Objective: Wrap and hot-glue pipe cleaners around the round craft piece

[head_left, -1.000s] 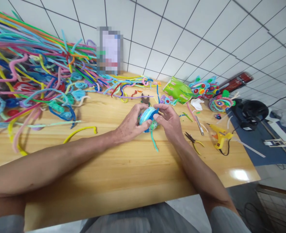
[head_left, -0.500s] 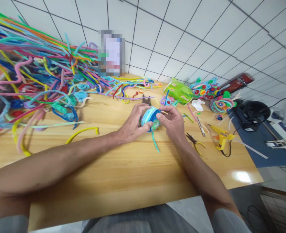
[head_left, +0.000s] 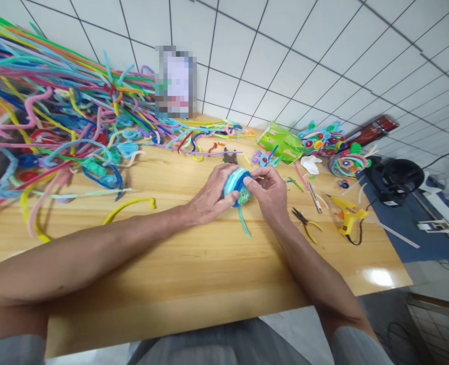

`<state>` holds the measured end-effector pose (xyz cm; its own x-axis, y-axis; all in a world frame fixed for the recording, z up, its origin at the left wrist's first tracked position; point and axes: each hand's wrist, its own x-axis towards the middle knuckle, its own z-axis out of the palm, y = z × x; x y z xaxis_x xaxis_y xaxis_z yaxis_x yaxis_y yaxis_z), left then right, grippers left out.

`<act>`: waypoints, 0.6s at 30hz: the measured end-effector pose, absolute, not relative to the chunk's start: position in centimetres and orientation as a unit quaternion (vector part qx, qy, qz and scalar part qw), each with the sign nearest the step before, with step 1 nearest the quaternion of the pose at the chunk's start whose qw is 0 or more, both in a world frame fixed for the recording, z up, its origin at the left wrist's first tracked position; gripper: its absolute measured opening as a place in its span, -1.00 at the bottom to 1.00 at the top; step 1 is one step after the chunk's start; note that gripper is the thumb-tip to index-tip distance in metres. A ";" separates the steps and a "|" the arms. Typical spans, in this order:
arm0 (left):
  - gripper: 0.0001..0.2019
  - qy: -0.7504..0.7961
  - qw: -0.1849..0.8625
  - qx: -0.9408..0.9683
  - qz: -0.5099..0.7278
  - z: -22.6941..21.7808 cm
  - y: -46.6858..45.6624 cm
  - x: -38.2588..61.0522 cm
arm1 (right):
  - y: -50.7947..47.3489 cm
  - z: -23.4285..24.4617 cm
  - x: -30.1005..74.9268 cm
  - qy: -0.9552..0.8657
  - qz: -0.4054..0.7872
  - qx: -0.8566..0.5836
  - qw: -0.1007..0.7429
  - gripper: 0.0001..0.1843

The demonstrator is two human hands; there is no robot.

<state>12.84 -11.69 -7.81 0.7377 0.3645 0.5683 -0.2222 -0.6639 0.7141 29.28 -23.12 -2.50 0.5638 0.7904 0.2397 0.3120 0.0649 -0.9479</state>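
A rounded pipe-cleaner craft piece (head_left: 235,183), banded in blue, light blue and pale green, is held between both hands just over the wooden table. My left hand (head_left: 215,195) wraps its left side, thumb across the near face. On the other side, my right hand (head_left: 269,188) pinches the blue edge with thumb and index finger; the exact bit in the pinch is hard to make out. From the underside a teal pipe-cleaner end (head_left: 244,223) hangs toward me. The piece's far side is hidden by my fingers.
Many loose pipe cleaners (head_left: 75,116) pile up on the left. To the right lie pliers (head_left: 307,224), a yellow glue gun (head_left: 349,215) and a silver pen-like tool (head_left: 314,197). Behind are a green packet (head_left: 279,143) and finished colourful crafts (head_left: 321,139). A tiled wall closes the back.
Both hands keep their hold on the craft piece. My right hand has shifted slightly left, and the piece looks turned a little.
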 end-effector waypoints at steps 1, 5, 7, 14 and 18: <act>-0.41 0.042 0.406 0.839 0.359 -7.8 -11.7 12.8 | -23.1 -2.5 29.3 -0.424 0.198 -0.654 0.595 -0.68; -0.41 0.039 0.405 0.840 0.359 -7.8 -11.7 12.7 | -23.1 -2.7 29.2 -0.428 0.190 -0.654 0.594 -0.70; -0.41 0.043 0.411 0.838 0.356 -7.6 -11.8 12.7 | -23.1 -2.7 29.1 -0.429 0.183 -0.656 0.593 -0.71; -0.44 0.059 0.426 0.830 0.354 -7.2 -11.9 12.7 | -23.2 -2.3 29.0 -0.429 0.202 -0.653 0.591 -0.74; -0.40 0.060 0.419 0.830 0.364 -7.4 -11.8 12.9 | -23.3 -2.1 29.3 -0.431 0.212 -0.652 0.586 -0.75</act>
<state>12.86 -11.78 -7.44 0.7272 0.4052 0.5541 -0.2053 -0.6419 0.7388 29.30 -23.27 -2.06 0.5381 0.8113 0.2285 0.3141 0.0586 -0.9476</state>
